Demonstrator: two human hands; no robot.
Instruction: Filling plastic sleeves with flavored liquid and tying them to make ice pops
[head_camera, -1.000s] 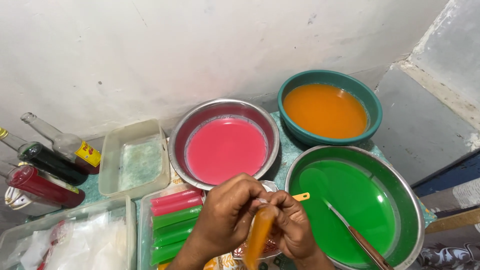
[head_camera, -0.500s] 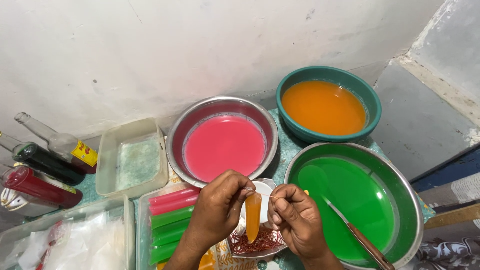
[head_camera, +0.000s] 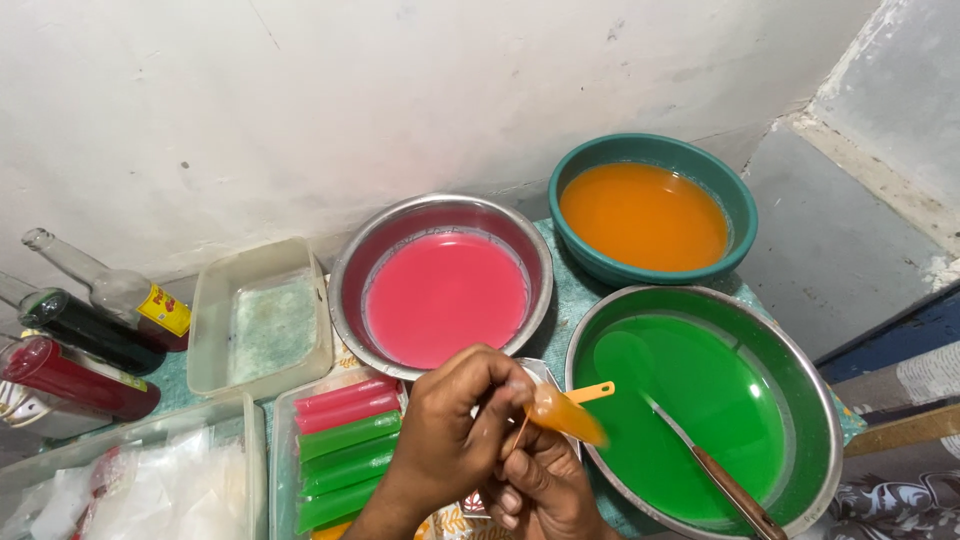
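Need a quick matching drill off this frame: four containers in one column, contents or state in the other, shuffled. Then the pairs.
Things:
1. round steel bowl nearest the wall
2. teal plastic bowl
3. large steel basin on the right
4. clear rectangular plastic tray under the hands

Contents or state:
A. green liquid with a wooden-handled utensil resting in it
B. orange liquid, nothing in it
C. filled pink and green tubes lying side by side
D. pink liquid

Pairs: 1-D, 2-B, 3-A, 4-C
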